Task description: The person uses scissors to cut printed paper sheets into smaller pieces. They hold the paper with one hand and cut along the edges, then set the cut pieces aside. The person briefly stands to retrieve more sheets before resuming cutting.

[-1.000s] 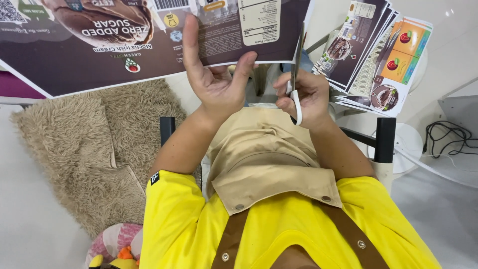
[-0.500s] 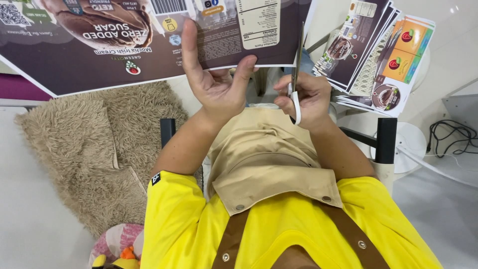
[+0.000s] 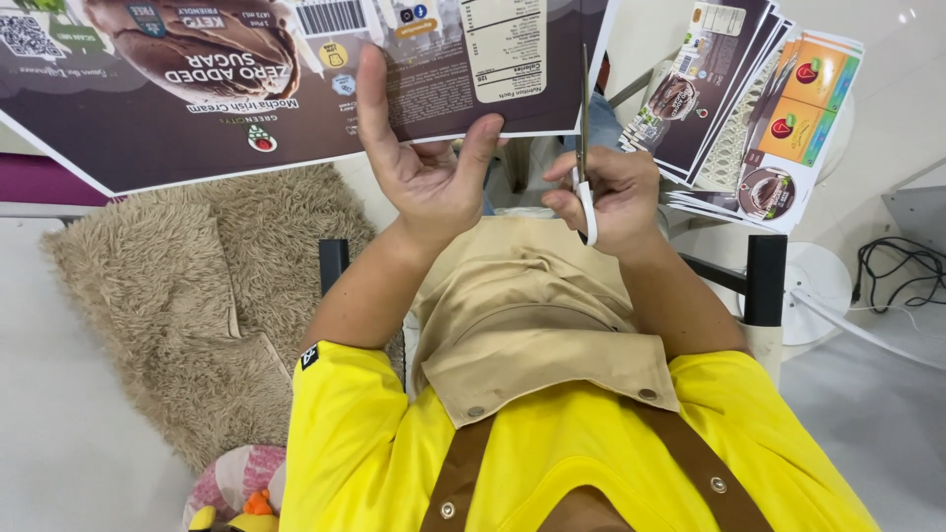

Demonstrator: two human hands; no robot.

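Observation:
My left hand holds a large dark-brown printed sheet by its lower edge, thumb under, fingers over it. My right hand grips white-handled scissors, whose blades point up along the sheet's right edge. Both hands are raised in front of my chest, above my beige and yellow clothing.
A stack of printed label sheets lies at the upper right. A shaggy beige rug covers the floor at the left. Black chair armrests flank me. A cable and a white round base sit at the right. A plush toy lies at the bottom left.
The scissors have crept a little farther up the sheet's right edge. My left hand keeps the same grip on the sheet.

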